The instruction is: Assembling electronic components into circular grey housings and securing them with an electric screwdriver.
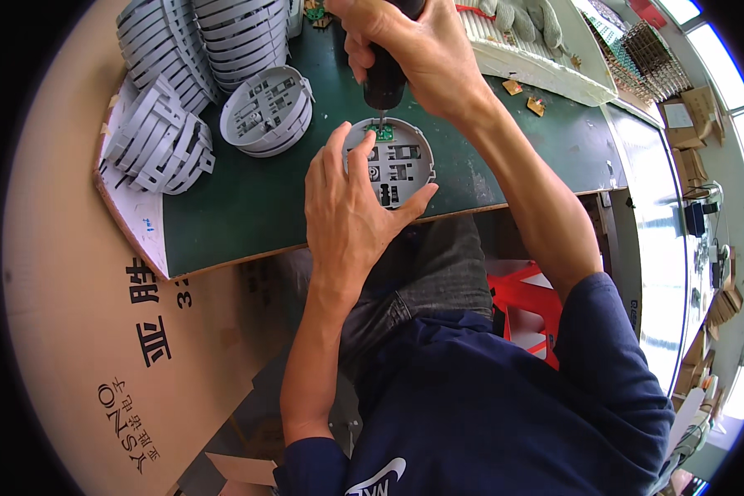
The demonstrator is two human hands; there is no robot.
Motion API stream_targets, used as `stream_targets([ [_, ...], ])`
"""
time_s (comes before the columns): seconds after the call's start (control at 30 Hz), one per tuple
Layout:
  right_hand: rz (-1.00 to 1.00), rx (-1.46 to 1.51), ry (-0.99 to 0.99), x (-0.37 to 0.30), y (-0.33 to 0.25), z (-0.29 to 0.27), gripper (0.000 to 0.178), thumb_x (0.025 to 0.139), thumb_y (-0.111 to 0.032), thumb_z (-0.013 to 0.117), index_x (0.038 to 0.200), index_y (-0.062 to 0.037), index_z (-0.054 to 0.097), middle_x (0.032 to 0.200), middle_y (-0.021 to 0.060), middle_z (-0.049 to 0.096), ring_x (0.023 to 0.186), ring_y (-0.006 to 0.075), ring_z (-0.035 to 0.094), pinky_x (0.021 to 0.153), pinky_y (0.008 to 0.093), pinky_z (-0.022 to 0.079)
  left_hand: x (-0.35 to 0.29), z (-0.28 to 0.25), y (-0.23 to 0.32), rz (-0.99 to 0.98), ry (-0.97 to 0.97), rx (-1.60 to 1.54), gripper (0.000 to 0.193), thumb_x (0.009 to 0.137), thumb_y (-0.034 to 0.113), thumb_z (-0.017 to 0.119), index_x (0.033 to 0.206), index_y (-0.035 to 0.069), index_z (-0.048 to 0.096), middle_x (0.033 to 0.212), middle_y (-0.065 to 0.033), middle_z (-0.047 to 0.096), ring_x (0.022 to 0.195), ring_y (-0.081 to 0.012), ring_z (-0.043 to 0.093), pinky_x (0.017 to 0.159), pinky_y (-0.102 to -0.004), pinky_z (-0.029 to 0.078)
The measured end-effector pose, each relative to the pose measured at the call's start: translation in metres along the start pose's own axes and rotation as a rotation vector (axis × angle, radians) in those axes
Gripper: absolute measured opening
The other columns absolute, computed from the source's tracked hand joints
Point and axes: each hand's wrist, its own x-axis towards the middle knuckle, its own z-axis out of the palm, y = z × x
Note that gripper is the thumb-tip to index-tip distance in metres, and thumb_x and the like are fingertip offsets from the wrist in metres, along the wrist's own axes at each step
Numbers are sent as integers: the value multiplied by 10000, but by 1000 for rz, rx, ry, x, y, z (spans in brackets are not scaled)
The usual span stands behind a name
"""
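Note:
A round grey plastic housing (405, 175) lies near the front edge of the green tabletop (231, 227), its ribbed inside facing up. My left hand (349, 194) grips it by the rim, thumb at the near right and fingers along the left side. Inside its far part sits a small green circuit board (384, 132), partly covered by my left fingertips. My right hand (442, 62) is wrapped around a black power screwdriver (384, 85), held upright above the housing. The thin bit points down onto the board; whether a screw is under it is hidden.
Tall stacks of grey housings (241, 41) stand at the back left, with a tilted stack (164, 140) and a short stack (264, 107) nearer. A white foam tray (546, 70) holds grey gloves (525, 21). Small circuit boards (536, 106) lie beside it. A large cardboard box (83, 273) borders the left.

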Motion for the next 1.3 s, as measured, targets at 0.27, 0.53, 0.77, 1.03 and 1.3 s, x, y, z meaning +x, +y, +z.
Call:
stream_targets([
  [0.27,93,4,-18,6,3,-8,501,979,-379,749,1246,14,590,757,24,637,633,86,604,564,252,466,2,-8,0,-27,-16,-8,939,774,633,809,1376,-29,527,1453,-236,492,1279,-405,513,1084,-509,433],
  [0.53,17,-506,-102,-32,25,-46,548,1038,-364,645,1402,22,511,1063,169,734,1016,194,704,851,351,560,56,-90,-35,-43,151,-10,568,896,450,783,1245,23,649,1387,-217,577,1336,-412,485,1118,-507,389],
  [0.77,284,-1135,-216,-93,30,-10,1044,796,-563,824,1567,-70,321,1062,228,707,1017,419,707,840,511,552,108,-95,-86,-307,-430,45,955,782,635,816,1364,-73,546,1324,-315,615,1205,-398,638,1041,-430,491],
  [1.03,169,-526,341,-132,0,-112,613,893,-117,780,1455,-49,545,1236,90,670,1051,172,675,884,306,564,70,-89,-62,18,22,6,797,757,339,881,1385,10,519,1350,-225,567,1282,-405,522,1099,-490,428],
  [1.3,271,-2137,871,-319,-79,-353,571,983,-68,647,1450,-389,576,1109,108,607,1040,304,640,839,450,542,47,-35,-1,191,-68,-96,778,740,377,860,1380,68,544,1404,-254,505,1254,-435,504,1086,-530,407],
])
